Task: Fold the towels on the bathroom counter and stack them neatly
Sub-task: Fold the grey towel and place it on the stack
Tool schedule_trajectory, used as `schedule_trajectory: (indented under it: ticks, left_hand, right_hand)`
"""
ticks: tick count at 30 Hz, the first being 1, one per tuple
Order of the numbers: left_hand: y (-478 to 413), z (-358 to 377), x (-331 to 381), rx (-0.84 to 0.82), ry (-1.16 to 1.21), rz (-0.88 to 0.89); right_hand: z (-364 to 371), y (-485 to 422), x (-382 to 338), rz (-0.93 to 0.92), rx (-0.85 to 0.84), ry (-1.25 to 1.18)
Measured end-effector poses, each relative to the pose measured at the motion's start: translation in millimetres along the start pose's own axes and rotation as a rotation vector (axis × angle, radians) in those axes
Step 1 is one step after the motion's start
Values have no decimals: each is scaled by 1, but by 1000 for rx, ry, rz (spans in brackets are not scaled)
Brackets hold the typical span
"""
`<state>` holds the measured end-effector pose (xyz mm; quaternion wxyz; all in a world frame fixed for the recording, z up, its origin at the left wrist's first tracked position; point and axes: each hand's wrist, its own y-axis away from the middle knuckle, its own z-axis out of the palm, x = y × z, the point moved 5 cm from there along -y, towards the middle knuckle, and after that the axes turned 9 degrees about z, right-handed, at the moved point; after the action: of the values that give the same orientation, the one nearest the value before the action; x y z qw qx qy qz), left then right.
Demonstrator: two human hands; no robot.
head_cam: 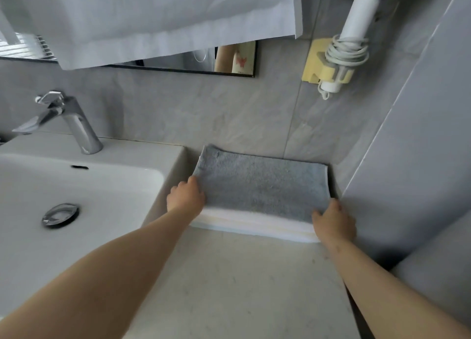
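Now our left hand (186, 194) and right hand (334, 221) each pinch a near corner of the grey towel (262, 185), lying atop the folded white towels (254, 224) at the tabletop's (242, 287) back corner. Soft, light and limp, it wants holding by its corners.

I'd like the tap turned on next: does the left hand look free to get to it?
Probably yes, once it lets go of the grey towel: only the bare sink rim lies between the left hand and the tap.
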<state>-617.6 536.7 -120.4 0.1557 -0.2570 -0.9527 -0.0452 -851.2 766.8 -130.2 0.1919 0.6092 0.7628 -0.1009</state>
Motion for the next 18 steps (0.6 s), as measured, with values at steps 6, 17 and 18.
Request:
schedule_trajectory:
  ticks: [6,17,18]
  left_hand:
    - [-4,-5,0,50,-66,-30]
    - [1,-29,-19,96,410,-166]
    - [2,-33,-20,97,471,-184]
  right_hand:
    - [4,-8,6,82,-21,-42]
    - [-6,-3,13,229,-145,-645]
    - [-9,-1,13,244,-152,-705]
